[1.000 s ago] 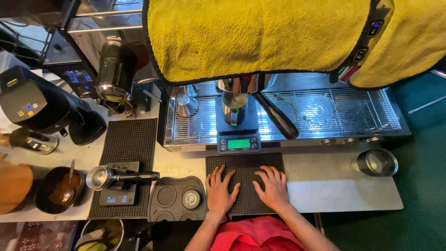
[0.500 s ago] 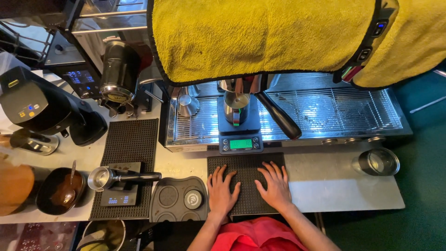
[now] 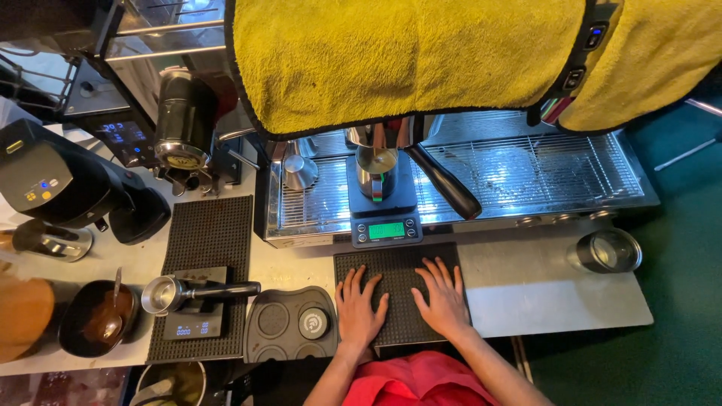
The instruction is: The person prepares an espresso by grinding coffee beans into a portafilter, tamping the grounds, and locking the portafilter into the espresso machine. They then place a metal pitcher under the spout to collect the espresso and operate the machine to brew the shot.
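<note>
My left hand (image 3: 359,307) and my right hand (image 3: 443,298) lie flat, fingers spread, on a black ribbed mat (image 3: 398,272) at the counter's front edge. Neither holds anything. Just beyond the mat a small scale with a green display (image 3: 386,229) sits on the espresso machine's drip tray (image 3: 526,173). A metal pitcher (image 3: 374,169) stands on the scale under the machine's spouts. A black portafilter handle (image 3: 445,183) sticks out to the pitcher's right.
Yellow towels (image 3: 391,53) drape over the machine top. Left of my hands lie a tamping station (image 3: 289,323), a portafilter (image 3: 180,292) on a second scale, a dark bowl with a spoon (image 3: 101,319) and grinders (image 3: 180,124). A steel cup (image 3: 606,250) stands at right.
Both hands have stayed flat on the mat; only the view has shifted slightly. Nothing was picked up or moved.
</note>
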